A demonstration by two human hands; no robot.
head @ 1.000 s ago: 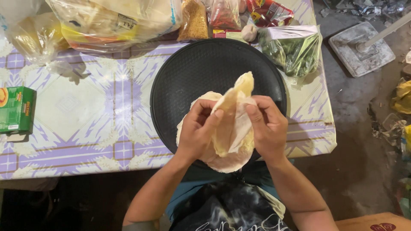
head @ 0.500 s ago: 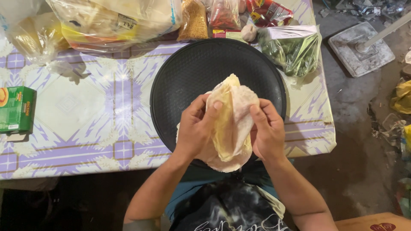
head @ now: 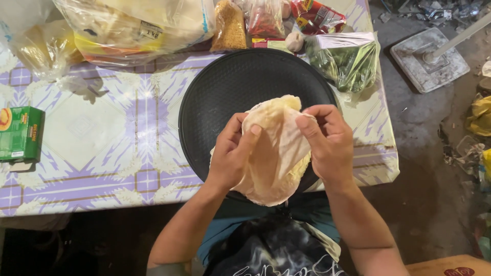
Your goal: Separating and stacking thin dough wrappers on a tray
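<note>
Purple-patterned cloth surface [head: 102,133], round black tray [head: 230,82]; above it, thin pale flatbread [head: 273,153] pinched between left hand [head: 230,158] and right hand [head: 330,140], fingers closed on opposite edges.

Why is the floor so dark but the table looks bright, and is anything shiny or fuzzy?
Head view: light falls on the table, so the floor beside it stays dim; the plastic bags show shiny glare; the left hand, right hand and flatbread look fairly sharp; the far edges look bent.

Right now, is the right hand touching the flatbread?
Touching. The head view shows the right hand pinching the flatbread at its upper edge, fingers pressed on it.
</note>
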